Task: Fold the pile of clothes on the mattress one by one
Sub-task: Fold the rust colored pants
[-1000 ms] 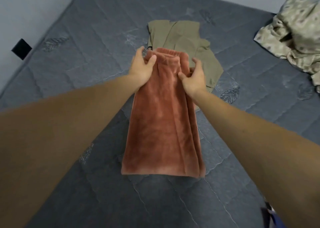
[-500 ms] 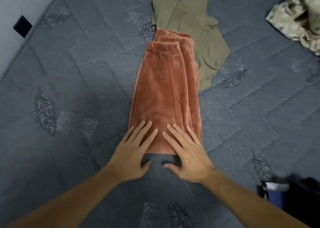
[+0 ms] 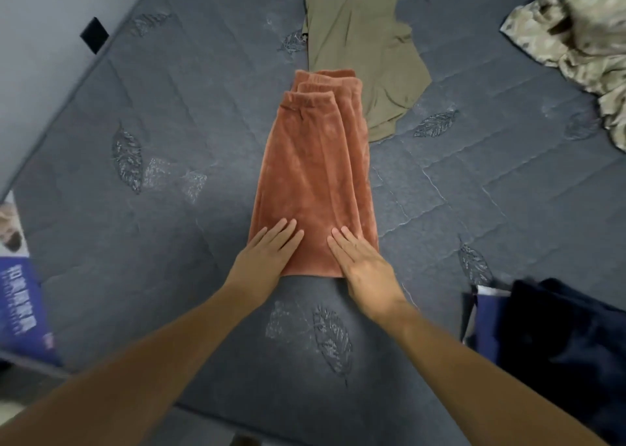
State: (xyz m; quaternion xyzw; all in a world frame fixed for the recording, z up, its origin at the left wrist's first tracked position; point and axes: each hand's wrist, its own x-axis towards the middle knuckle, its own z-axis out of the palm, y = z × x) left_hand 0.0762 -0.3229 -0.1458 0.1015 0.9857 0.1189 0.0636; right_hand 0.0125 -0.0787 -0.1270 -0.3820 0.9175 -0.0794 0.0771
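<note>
Two flat hands are all we are using here. We are working on the wide grey quilted mattress (image 3: 169, 141), where the long rust-coloured fleece garment (image 3: 315, 181) is lying lengthwise in narrow layers, its far end overlapping the olive-green cotton garment (image 3: 366, 56). We are pressing our left hand (image 3: 267, 252) and right hand (image 3: 362, 259) on its near hem, fingers straight and grasping nothing, probably smoothing it so the layers are sitting even for the next fold.
</note>
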